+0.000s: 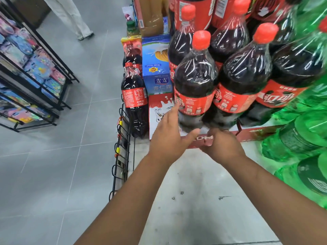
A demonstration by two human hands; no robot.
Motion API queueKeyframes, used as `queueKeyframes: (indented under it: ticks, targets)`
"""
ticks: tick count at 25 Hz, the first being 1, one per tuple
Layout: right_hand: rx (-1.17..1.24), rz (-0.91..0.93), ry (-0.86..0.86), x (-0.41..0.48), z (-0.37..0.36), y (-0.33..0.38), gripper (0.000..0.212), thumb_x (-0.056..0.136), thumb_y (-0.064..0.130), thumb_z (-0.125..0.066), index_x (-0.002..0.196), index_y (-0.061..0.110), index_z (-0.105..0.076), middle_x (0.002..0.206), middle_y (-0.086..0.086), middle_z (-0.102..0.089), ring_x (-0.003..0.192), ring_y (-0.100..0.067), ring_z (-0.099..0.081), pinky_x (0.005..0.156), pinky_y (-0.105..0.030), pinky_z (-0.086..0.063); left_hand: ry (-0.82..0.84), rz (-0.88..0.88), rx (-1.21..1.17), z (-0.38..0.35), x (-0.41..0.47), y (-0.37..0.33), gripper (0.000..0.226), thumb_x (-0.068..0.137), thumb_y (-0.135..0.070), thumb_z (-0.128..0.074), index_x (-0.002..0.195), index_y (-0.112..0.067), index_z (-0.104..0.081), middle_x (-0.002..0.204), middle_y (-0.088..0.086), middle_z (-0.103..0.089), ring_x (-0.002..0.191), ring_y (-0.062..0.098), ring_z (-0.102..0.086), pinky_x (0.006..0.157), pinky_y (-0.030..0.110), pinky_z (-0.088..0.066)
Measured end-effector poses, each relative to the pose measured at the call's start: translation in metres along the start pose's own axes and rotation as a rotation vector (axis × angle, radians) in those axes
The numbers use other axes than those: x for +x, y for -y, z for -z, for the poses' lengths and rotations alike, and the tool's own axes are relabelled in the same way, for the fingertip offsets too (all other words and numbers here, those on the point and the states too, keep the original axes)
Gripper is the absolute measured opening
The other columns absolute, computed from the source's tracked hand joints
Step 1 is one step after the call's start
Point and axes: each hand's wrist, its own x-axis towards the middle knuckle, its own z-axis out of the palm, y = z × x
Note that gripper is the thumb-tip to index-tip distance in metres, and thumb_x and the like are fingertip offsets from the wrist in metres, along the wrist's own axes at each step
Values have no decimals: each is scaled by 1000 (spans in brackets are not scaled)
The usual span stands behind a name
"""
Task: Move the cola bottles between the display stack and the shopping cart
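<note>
A shrink-wrapped pack of large cola bottles (196,82) with red caps and red labels stands at the front of the display stack, on a red carton (256,134). My left hand (168,138) lies flat against the pack's lower left side, fingers straight on the label and thumb stretched along the base. My right hand (221,145) is at the pack's bottom edge with its fingers curled under it. More cola packs (292,68) are stacked behind and to the right. A single cola bottle (135,99) stands left of the stack. I see no shopping cart.
Green soda bottle packs (300,138) crowd the right side. A blue drink box (156,64) and a milk carton box (159,110) sit left of the cola. A black wire rack (122,156) hangs at the display's left edge. A shelf unit (31,76) and a person's legs (70,16) stand across the grey-tiled aisle.
</note>
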Motion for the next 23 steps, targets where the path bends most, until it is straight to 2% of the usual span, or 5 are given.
queueKeyframes:
  ticks: [4,13,15,20,23]
  targets:
    - [-162,8,-18,-37,28,-25,64,80,47,-70,135,28,-45,134,-7,-48,125,-31,-44,94,-39,-46,135,-74,162,-10,-25,-13,88,91,-51,-69,160,-17,-26,161,4,-37,148,22,-33,119,33,-25]
    - [-247,-91,-140,-136,79,-121,78,79,56,-67,145,33,-33,145,-2,-39,128,-31,-41,97,-42,-44,340,-325,475,-56,-69,-90,80,95,-62,-54,158,-23,-25,161,1,-33,152,28,-23,125,40,-17]
    - [-242,-116,-170,-166,88,-149,79,79,58,-67,146,34,-31,145,-2,-39,128,-30,-41,98,-42,-43,359,-397,485,-71,-89,-117,83,92,-68,-49,158,-23,-27,159,0,-37,150,27,-27,125,41,-19]
    - [-250,-203,-238,-251,99,-218,81,77,61,-66,144,33,-32,141,-1,-42,124,-29,-46,97,-40,-44,351,-585,380,-113,-150,-190,84,83,-69,-35,149,-19,-47,147,1,-54,140,25,-45,118,31,-25]
    - [-234,-281,-257,-300,106,-259,83,76,63,-64,146,37,-29,140,0,-42,126,-27,-46,98,-41,-44,408,-666,393,-140,-185,-233,77,89,-64,-44,151,-18,-44,150,4,-51,141,27,-43,119,34,-28]
